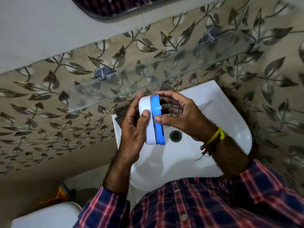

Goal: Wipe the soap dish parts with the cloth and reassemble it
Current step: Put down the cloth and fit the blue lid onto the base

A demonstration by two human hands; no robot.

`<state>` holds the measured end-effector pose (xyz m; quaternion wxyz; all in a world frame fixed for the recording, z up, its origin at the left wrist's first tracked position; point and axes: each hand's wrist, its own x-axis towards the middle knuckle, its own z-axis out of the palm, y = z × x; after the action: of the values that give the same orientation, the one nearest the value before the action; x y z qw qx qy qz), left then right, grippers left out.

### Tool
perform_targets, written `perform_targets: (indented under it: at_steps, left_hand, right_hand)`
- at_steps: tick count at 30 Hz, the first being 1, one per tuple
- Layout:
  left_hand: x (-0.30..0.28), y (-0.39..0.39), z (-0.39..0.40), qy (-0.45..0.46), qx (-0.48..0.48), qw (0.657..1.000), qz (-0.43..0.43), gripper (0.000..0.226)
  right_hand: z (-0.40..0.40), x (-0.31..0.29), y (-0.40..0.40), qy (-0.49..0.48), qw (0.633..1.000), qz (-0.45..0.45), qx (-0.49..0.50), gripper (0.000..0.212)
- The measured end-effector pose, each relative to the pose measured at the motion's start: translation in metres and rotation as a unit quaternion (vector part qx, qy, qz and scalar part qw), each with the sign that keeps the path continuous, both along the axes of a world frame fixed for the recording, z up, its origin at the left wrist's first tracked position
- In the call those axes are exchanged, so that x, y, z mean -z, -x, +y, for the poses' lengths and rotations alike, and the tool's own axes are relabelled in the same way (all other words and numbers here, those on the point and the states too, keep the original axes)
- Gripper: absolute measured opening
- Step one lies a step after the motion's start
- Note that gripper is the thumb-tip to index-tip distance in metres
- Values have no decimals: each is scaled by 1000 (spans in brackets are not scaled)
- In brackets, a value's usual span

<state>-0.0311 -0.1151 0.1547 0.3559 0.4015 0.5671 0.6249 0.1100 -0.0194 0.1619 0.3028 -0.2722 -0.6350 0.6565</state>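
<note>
The soap dish is held on edge between the two hands, above the sink [230,116]. Its white base [145,122] lies toward the left hand [133,132], and the blue tray [157,119] sits against the base on the side toward the right hand [182,112]. The left hand grips the base, fingers curled round its far side and the thumb pressed flat on the near white face. The right hand pinches the blue tray: its thumb tip rests on the blue rim near the middle, and its fingers curl over the top end and behind the tray. A patterned cloth [119,114] shows just beyond the left hand, on the sink's back corner. The drain [176,136] lies just below the dish's lower end, between the wrists. A yellow thread [213,137] circles the right wrist.
</note>
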Motion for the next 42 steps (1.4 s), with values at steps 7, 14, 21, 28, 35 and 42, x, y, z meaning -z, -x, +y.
perform_targets:
  at_steps: [7,14,21,28,35,42]
  left_hand:
    - [0,-7,1,11,-25,999,23,51]
    - [1,-17,1,28,-47,997,46,61]
    - [8,-28,-2,60,-55,995,58,56]
    - [11,-26,-6,79,-12,992,99,59]
    - [-10,3,11,84,65,962,253,90]
    - [-36,18,20,44,23,985,164,67]
  right_hand:
    - [4,4,-1,26,999,21,-9,69]
    - [6,10,-8,71,996,50,-29,64]
    - [3,18,-12,124,988,77,-42,60]
    - [4,23,-12,114,989,69,-57,60]
    - [2,18,-2,157,980,126,2,61]
    - [28,-5,2,84,986,137,37,58]
